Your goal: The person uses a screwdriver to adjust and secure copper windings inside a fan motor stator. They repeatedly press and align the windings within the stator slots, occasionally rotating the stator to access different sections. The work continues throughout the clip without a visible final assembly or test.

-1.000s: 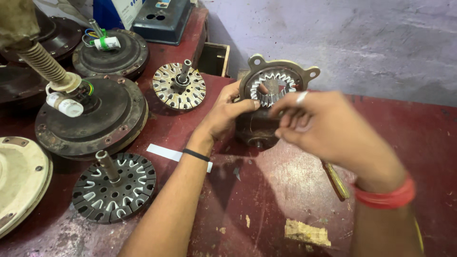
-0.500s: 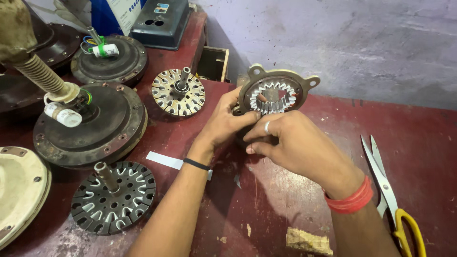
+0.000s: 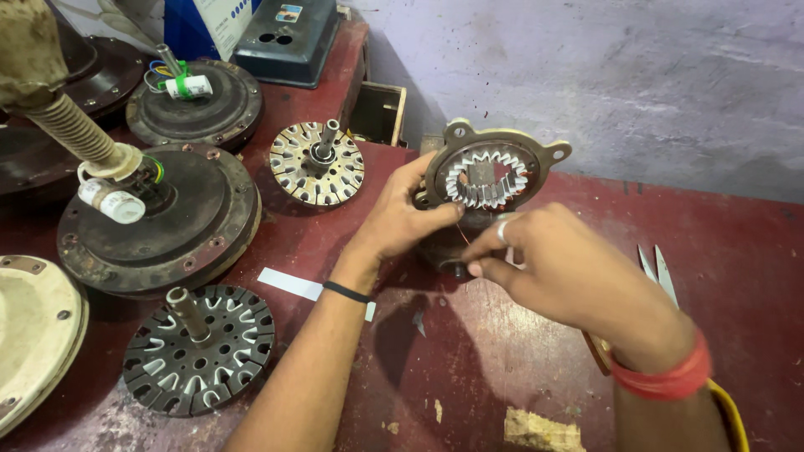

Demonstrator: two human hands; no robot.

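A round metal motor stator housing (image 3: 494,172) with white slot liners and three mounting ears stands tilted on the red table (image 3: 737,251). My left hand (image 3: 402,219) grips its lower left rim. My right hand (image 3: 561,264), with a ring and a red wrist thread, pinches a thin copper wire (image 3: 461,234) just below the housing. A black band circles my left wrist.
A slotted dark stator with shaft (image 3: 199,350) lies front left, a paler one (image 3: 318,163) further back. Dark fan motor bodies (image 3: 159,222), (image 3: 197,105) sit at left. Scissors (image 3: 657,268) lie right of my hand. A white paper strip (image 3: 289,285) and a cream cover (image 3: 33,331) are nearby.
My right hand has dropped from the housing's face to just below it, pinching the wire. The left hand keeps its grip on the rim.
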